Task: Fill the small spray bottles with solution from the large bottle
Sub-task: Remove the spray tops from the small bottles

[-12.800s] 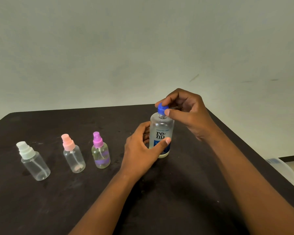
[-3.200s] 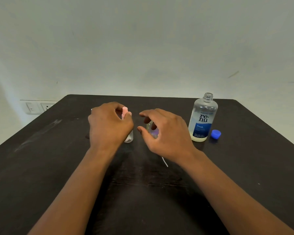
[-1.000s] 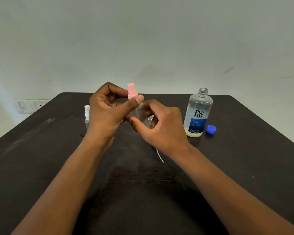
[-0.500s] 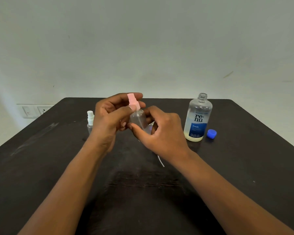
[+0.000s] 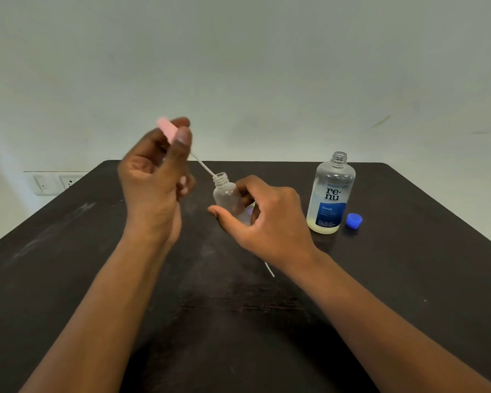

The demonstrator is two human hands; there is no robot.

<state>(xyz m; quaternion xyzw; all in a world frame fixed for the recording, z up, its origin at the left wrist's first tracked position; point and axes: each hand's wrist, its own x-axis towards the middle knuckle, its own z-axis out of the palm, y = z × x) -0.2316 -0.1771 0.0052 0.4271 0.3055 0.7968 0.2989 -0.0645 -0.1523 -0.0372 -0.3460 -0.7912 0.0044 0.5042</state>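
My left hand (image 5: 153, 182) pinches a pink spray cap (image 5: 167, 131), lifted up and to the left; its thin dip tube (image 5: 203, 165) still reaches the mouth of a small clear bottle (image 5: 226, 195). My right hand (image 5: 262, 219) grips that bottle, tilted, above the dark table (image 5: 408, 279). The large clear bottle (image 5: 330, 194) with a blue label stands open at the right, a little yellowish liquid at its bottom. Its blue cap (image 5: 354, 220) lies beside it. A purple-marked bottle is mostly hidden behind my right hand.
A loose white tube (image 5: 269, 269) lies on the table under my right wrist. A wall socket (image 5: 56, 182) sits on the wall beyond the table's left corner. The white-capped small bottle is hidden behind my left hand.
The pink cap has come off the small bottle: my left hand lifted it up and left, drawing the tube out. My right hand keeps holding the bottle's body.
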